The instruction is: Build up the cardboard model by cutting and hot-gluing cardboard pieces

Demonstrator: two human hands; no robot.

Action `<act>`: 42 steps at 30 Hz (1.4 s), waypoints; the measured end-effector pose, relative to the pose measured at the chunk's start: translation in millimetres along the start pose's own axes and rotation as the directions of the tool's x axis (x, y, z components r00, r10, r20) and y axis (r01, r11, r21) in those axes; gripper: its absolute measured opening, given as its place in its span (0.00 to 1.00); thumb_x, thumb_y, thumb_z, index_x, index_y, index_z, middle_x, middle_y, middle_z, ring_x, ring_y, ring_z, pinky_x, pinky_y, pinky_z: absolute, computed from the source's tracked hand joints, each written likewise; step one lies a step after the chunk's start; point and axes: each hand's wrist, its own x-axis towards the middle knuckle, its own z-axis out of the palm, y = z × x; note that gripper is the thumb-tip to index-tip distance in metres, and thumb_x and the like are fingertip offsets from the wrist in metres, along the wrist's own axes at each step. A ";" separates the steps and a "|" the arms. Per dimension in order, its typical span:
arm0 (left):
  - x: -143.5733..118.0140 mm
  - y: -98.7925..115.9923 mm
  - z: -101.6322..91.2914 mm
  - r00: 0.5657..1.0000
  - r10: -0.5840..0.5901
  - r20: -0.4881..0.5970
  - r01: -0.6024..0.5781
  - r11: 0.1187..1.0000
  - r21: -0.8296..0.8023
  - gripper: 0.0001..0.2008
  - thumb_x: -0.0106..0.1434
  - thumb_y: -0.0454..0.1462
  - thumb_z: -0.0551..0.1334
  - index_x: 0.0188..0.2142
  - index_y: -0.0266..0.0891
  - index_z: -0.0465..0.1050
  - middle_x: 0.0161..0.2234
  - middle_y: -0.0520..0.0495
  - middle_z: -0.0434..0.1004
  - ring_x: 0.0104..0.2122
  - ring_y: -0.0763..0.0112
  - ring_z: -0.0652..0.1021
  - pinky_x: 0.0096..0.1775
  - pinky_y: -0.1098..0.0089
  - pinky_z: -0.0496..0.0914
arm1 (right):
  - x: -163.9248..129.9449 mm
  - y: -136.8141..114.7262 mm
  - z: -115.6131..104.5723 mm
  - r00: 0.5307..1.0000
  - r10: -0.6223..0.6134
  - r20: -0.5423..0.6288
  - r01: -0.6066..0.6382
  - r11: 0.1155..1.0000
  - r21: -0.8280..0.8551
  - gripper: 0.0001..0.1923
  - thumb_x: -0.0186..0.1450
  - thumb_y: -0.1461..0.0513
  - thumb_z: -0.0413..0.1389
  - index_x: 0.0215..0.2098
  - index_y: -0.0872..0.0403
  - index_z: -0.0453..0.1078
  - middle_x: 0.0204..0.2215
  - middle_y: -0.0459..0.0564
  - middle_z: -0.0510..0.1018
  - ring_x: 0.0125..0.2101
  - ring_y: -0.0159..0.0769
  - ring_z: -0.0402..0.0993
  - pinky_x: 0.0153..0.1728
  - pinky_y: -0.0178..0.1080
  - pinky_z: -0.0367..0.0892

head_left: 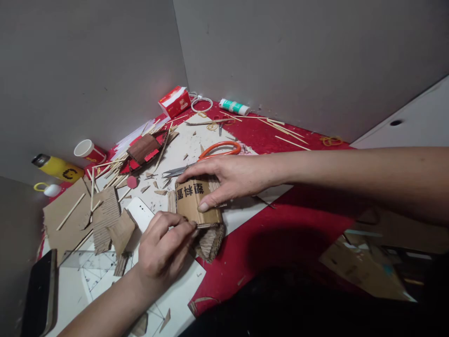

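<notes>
A curved piece of brown cardboard (191, 210) with black printed characters lies over a lower piece of corrugated cardboard (210, 245). My right hand (231, 175) grips it from above, thumb on the printed face and fingers over the far edge. At the near left corner, my left hand (166, 243) has its fingers curled and pinched against the cardboard's edge; the fingertips are partly hidden. Just beyond my right hand lies a pair of scissors (224, 146) with orange handles, its blades pointing left and partly covered by the hand.
Left of the hands are a small cardboard boat (144, 149), thin wooden sticks, a white phone (137, 211), cardboard scraps (105, 213) and a clear ruler (87, 260). A paper cup (91, 152), yellow bottle (61, 168) and dark phone (40, 292) stand or lie farther left. Grey panels (280, 61) rise behind.
</notes>
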 end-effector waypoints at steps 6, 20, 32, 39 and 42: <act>5.4 -2.3 -0.9 0.999 0.041 0.006 -0.041 0.993 0.108 0.17 0.61 0.29 0.66 0.50 0.39 0.71 0.39 0.44 0.73 0.37 0.68 0.76 0.37 0.66 0.75 | -0.3 -2.5 -1.2 1.000 0.020 -0.008 -0.021 0.999 -0.025 0.32 0.60 0.55 0.63 0.60 0.56 0.66 0.52 0.53 0.76 0.50 0.39 0.73 0.48 0.37 0.67; 19.6 -5.8 2.0 0.979 0.202 0.016 -0.202 0.971 0.130 0.08 0.61 0.29 0.66 0.40 0.35 0.78 0.33 0.46 0.74 0.32 0.71 0.75 0.32 0.69 0.73 | 2.1 4.1 -0.3 1.000 -0.018 -0.016 0.018 1.000 -0.006 0.31 0.60 0.55 0.64 0.59 0.56 0.67 0.53 0.52 0.76 0.51 0.39 0.73 0.50 0.36 0.66; 18.7 -9.1 7.8 0.976 0.219 -0.016 -0.217 0.972 0.087 0.08 0.61 0.29 0.64 0.41 0.35 0.76 0.33 0.45 0.75 0.33 0.69 0.75 0.33 0.67 0.73 | 2.4 2.2 -1.1 1.000 -0.014 -0.005 0.014 1.000 -0.013 0.31 0.60 0.54 0.63 0.59 0.56 0.68 0.53 0.53 0.76 0.51 0.40 0.73 0.50 0.38 0.67; 12.3 -6.8 -8.3 0.975 0.224 0.017 -0.224 0.973 0.052 0.16 0.68 0.38 0.59 0.51 0.30 0.70 0.41 0.37 0.74 0.40 0.64 0.75 0.38 0.63 0.74 | 4.3 1.1 -1.8 1.000 0.014 0.019 -0.014 1.000 -0.003 0.34 0.60 0.51 0.62 0.61 0.56 0.66 0.56 0.55 0.74 0.54 0.43 0.71 0.51 0.41 0.67; 8.0 -13.1 -7.4 0.970 0.243 0.025 -0.244 0.964 0.102 0.15 0.64 0.36 0.63 0.49 0.31 0.72 0.37 0.41 0.73 0.35 0.67 0.74 0.35 0.65 0.73 | 5.1 1.1 -2.0 0.999 0.004 0.034 -0.004 1.000 0.006 0.34 0.61 0.51 0.61 0.61 0.56 0.65 0.56 0.56 0.74 0.54 0.42 0.71 0.51 0.40 0.68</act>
